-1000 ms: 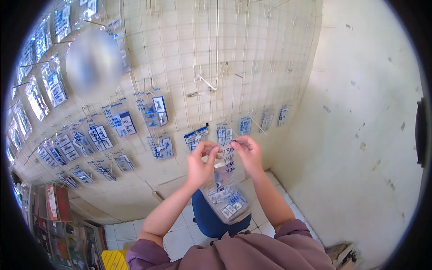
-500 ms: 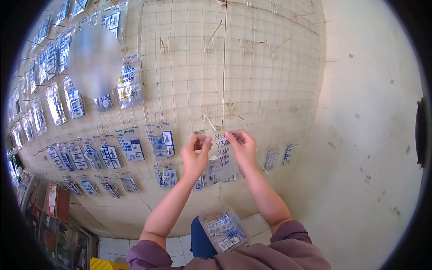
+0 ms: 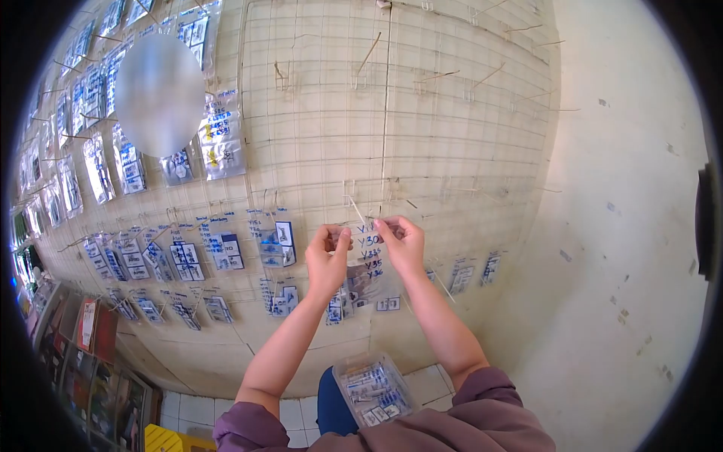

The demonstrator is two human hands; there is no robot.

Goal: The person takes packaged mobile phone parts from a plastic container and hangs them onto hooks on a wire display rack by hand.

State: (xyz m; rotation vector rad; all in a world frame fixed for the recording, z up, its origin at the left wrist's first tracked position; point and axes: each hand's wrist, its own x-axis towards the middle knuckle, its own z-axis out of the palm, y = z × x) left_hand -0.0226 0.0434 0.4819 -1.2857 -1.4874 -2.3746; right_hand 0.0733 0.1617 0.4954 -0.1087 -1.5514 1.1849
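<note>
A clear plastic bag, handwritten in blue with codes such as Y30, Y35 and Y36, hangs between my two hands in front of the wire grid. My left hand is closed in a pinch at the bag's upper left corner. At its upper right corner, my right hand pinches the bag between thumb and fingers. Just above the top edge, a pale hook sticks out from the grid, its tip close to the bag. Whether the hook passes through the bag cannot be made out.
The wire grid covers the wall, with several protruding hooks. Labelled bags hang at left and lower down. A clear plastic box of packets is below me by my leg. Shelving and a yellow object stand lower left.
My view has shifted slightly, so the grid and hanging bags appear a little farther right. Both hands keep their pinch, and the bag has moved slightly left relative to the grid.
</note>
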